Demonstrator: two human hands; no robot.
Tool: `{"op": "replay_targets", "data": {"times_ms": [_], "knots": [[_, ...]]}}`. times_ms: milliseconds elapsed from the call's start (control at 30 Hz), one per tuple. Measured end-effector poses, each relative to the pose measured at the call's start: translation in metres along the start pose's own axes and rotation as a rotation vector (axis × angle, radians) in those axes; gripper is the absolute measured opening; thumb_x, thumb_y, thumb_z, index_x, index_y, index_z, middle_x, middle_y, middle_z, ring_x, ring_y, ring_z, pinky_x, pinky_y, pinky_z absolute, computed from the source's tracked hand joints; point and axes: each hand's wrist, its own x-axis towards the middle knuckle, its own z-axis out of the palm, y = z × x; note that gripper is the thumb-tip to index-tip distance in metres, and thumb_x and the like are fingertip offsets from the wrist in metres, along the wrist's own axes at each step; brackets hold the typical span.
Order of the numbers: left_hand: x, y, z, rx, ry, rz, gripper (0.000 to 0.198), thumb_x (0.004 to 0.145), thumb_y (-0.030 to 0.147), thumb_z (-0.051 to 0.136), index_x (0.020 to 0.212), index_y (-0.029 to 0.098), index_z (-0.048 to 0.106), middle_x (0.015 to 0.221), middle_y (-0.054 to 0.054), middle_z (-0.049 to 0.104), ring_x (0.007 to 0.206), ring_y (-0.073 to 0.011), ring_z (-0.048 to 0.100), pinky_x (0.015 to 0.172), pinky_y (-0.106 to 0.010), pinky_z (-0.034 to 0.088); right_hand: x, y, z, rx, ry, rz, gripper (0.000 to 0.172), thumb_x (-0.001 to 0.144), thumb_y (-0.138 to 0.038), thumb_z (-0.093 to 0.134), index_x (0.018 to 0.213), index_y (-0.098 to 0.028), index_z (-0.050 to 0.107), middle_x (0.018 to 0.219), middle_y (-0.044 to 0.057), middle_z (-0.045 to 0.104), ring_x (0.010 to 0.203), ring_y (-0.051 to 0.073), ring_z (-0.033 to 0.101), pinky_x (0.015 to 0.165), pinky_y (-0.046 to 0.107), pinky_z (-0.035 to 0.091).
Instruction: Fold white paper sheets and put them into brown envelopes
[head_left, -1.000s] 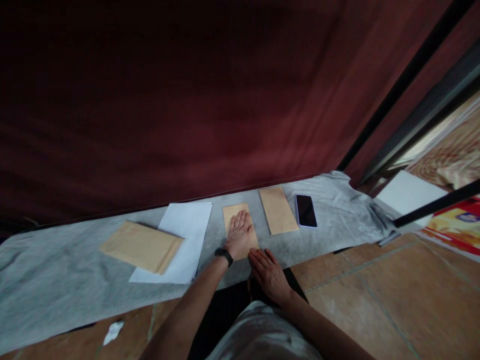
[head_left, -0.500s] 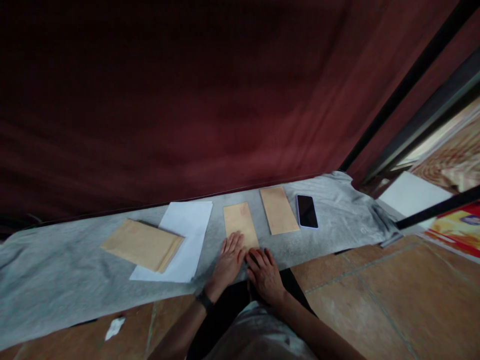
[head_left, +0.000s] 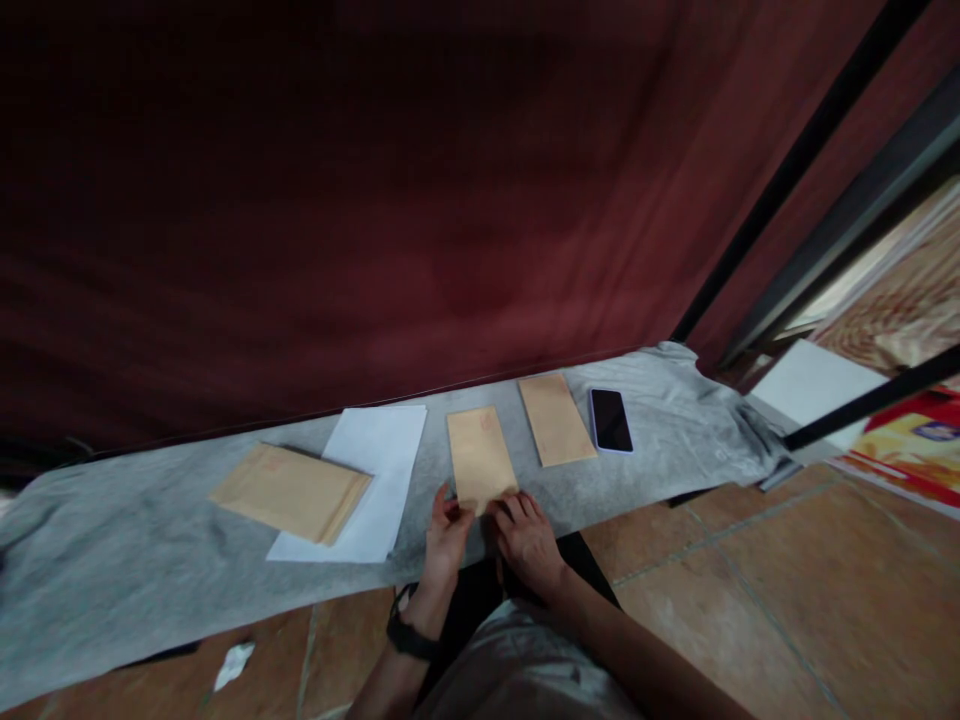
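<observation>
A brown paper envelope (head_left: 480,450) lies straight in front of me, its near end at my hands. My left hand (head_left: 448,538), with a dark watch on the wrist, pinches the near left corner between thumb and fingers. On the near right corner, the curled fingers of my right hand (head_left: 525,535) grip the edge; the thumb is partly hidden. A second brown envelope (head_left: 557,420) lies flat to the right, apart from both hands. Left of my hands, a stack of brown envelopes (head_left: 289,490) rests partly over white paper sheets (head_left: 379,450).
A grey cloth (head_left: 150,540) covers the long narrow surface. A smartphone (head_left: 611,420) lies right of the second envelope. Behind rises a dark red curtain-like sheet (head_left: 450,250). A black pole (head_left: 795,170) slants at the right. Crumpled white paper (head_left: 234,665) lies on the tiled floor (head_left: 720,600).
My left hand has drawn back from lying flat on the envelope to pinching its near left corner. My right hand stays at the near right edge.
</observation>
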Motion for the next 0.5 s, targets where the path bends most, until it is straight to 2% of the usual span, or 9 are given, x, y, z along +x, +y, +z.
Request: {"op": "replay_targets", "data": {"times_ms": [133, 267, 333, 400, 433, 500], "knots": [[0.001, 0.017, 0.007, -0.090, -0.051, -0.006, 0.057, 0.067, 0.015, 0.070, 0.124, 0.017, 0.061, 0.080, 0.000, 0.071, 0.077, -0.0182, 0.068, 0.076, -0.030, 0.055, 0.011, -0.004, -0.004, -0.039, -0.045, 0.081, 0.038, 0.094, -0.027, 0.061, 0.131, -0.021, 0.061, 0.122, 0.012, 0.068, 0.107, 0.027, 0.064, 0.097, 0.040, 0.051], [-0.007, 0.038, 0.021, -0.112, -0.099, 0.062, 0.055, 0.070, 0.025, 0.076, 0.123, 0.017, 0.064, 0.080, 0.000, 0.069, 0.076, -0.0174, 0.067, 0.071, -0.028, 0.055, 0.028, 0.002, -0.017, 0.009, -0.043, 0.198, 0.035, 0.097, -0.017, 0.050, 0.129, -0.022, 0.063, 0.112, 0.012, 0.071, 0.090, 0.022, 0.069, 0.077, 0.031, 0.053], [-0.012, 0.047, 0.027, -0.175, -0.140, 0.059, 0.057, 0.076, 0.036, 0.076, 0.128, 0.019, 0.063, 0.098, -0.006, 0.073, 0.092, -0.0202, 0.070, 0.075, -0.029, 0.057, 0.037, 0.009, -0.024, 0.184, 0.027, 0.292, 0.032, 0.097, -0.016, 0.047, 0.121, -0.023, 0.068, 0.107, 0.011, 0.073, 0.083, 0.020, 0.070, 0.072, 0.028, 0.051], [-0.016, 0.050, 0.029, -0.242, -0.116, 0.005, 0.057, 0.081, 0.042, 0.074, 0.132, 0.021, 0.061, 0.120, -0.010, 0.070, 0.109, -0.0225, 0.068, 0.080, -0.029, 0.058, 0.045, 0.015, -0.028, 0.486, 0.146, 0.438, 0.025, 0.098, -0.026, 0.048, 0.100, -0.020, 0.072, 0.091, 0.008, 0.073, 0.075, 0.019, 0.068, 0.068, 0.027, 0.050], [-0.018, 0.049, 0.030, -0.261, -0.085, -0.039, 0.058, 0.081, 0.042, 0.075, 0.133, 0.021, 0.060, 0.124, -0.011, 0.068, 0.112, -0.0227, 0.067, 0.081, -0.028, 0.058, 0.048, 0.017, -0.028, 0.674, 0.202, 0.519, 0.027, 0.097, -0.034, 0.050, 0.088, -0.020, 0.071, 0.081, 0.006, 0.071, 0.070, 0.018, 0.066, 0.066, 0.027, 0.050], [-0.019, 0.042, 0.030, -0.268, -0.063, -0.118, 0.065, 0.080, 0.041, 0.077, 0.137, 0.019, 0.056, 0.117, -0.011, 0.070, 0.104, -0.0220, 0.070, 0.081, -0.029, 0.059, 0.051, 0.017, -0.026, 1.059, 0.268, 0.662, 0.034, 0.088, -0.049, 0.059, 0.074, -0.019, 0.067, 0.068, 0.003, 0.067, 0.062, 0.017, 0.062, 0.064, 0.028, 0.051]]}}
